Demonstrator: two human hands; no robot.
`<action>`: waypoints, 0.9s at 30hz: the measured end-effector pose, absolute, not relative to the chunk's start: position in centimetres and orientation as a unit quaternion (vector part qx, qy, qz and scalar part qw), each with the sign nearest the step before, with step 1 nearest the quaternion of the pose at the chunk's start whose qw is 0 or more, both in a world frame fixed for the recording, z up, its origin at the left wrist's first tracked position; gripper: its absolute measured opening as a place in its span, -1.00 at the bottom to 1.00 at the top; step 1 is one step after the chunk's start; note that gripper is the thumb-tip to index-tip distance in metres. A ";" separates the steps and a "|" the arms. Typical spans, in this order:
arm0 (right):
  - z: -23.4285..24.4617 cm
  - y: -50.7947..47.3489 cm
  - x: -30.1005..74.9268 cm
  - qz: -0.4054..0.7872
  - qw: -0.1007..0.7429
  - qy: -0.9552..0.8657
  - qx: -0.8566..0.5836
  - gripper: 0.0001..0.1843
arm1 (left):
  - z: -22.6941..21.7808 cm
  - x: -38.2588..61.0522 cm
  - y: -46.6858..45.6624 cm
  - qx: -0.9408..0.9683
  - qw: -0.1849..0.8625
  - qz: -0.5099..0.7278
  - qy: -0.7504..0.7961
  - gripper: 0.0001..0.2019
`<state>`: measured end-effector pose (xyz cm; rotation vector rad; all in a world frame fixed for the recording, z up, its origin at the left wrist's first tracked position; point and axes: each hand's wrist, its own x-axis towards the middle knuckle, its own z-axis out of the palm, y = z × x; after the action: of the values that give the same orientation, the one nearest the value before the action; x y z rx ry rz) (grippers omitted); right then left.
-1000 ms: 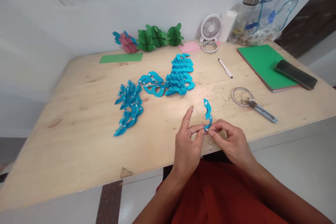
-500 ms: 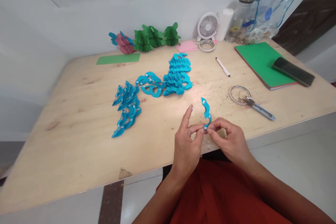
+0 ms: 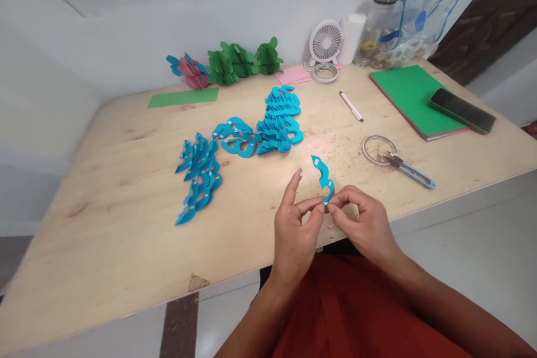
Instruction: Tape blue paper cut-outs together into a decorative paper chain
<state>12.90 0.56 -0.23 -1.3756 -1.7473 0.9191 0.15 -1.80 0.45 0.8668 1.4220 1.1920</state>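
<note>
Between my two hands is a wavy blue paper cutout (image 3: 322, 171) with small white tape squares on it. My left hand (image 3: 297, 229) pinches its lower end between thumb and a finger, with the index finger raised. Touching the same end, my right hand (image 3: 364, 221) is closed in a pinch at thumb and fingertips. To the left lie blue paper cutouts with white tape squares (image 3: 202, 159). Beyond my hands sits a stack of folded blue paper pieces (image 3: 279, 128).
On the right are a tape roll (image 3: 369, 160), thread snips (image 3: 413, 172), a pen (image 3: 351, 106), a green folder (image 3: 403, 89) and a phone (image 3: 461, 111). Along the wall stand green paper shapes (image 3: 238, 60), a pink paper shape (image 3: 193, 71), a small fan (image 3: 326, 42) and a bottle (image 3: 380, 22).
The view has shifted slightly. The upper end of the blue cutout has tilted a little to the left, while both hands keep their pinch at its lower end.
</note>
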 end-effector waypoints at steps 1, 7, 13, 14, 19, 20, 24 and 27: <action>-0.2 0.6 12.9 0.356 0.360 -0.676 -0.535 -0.91 | 0.5 0.1 -1.8 0.360 0.520 0.497 0.594 -0.29; -0.2 0.5 12.8 0.356 0.360 -0.676 -0.536 -0.91 | 0.1 0.1 -1.8 0.372 0.502 0.501 0.599 -0.41; -0.2 0.5 12.7 0.359 0.364 -0.672 -0.535 -0.90 | -0.4 0.0 -1.9 0.364 0.510 0.507 0.591 -0.40; -0.2 0.5 12.7 0.360 0.364 -0.671 -0.536 -0.90 | -0.5 0.0 -2.0 0.361 0.511 0.508 0.591 -0.39; -0.3 0.5 12.7 0.357 0.367 -0.670 -0.537 -0.91 | -0.5 0.1 -2.0 0.356 0.509 0.505 0.599 -0.43; -0.3 0.5 12.8 0.358 0.368 -0.670 -0.536 -0.91 | -0.5 0.2 -2.0 0.352 0.509 0.505 0.601 -0.40; -0.7 0.4 12.9 0.360 0.367 -0.674 -0.530 -0.90 | -0.5 0.5 -2.0 0.349 0.495 0.510 0.611 -0.34; -1.0 0.4 13.0 0.372 0.370 -0.673 -0.522 -0.90 | -0.7 0.5 -2.0 0.357 0.463 0.512 0.629 -0.42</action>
<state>13.00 0.39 -1.00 -1.3395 -1.7256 0.9542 0.54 -2.05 -0.73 0.8770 1.5471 1.2600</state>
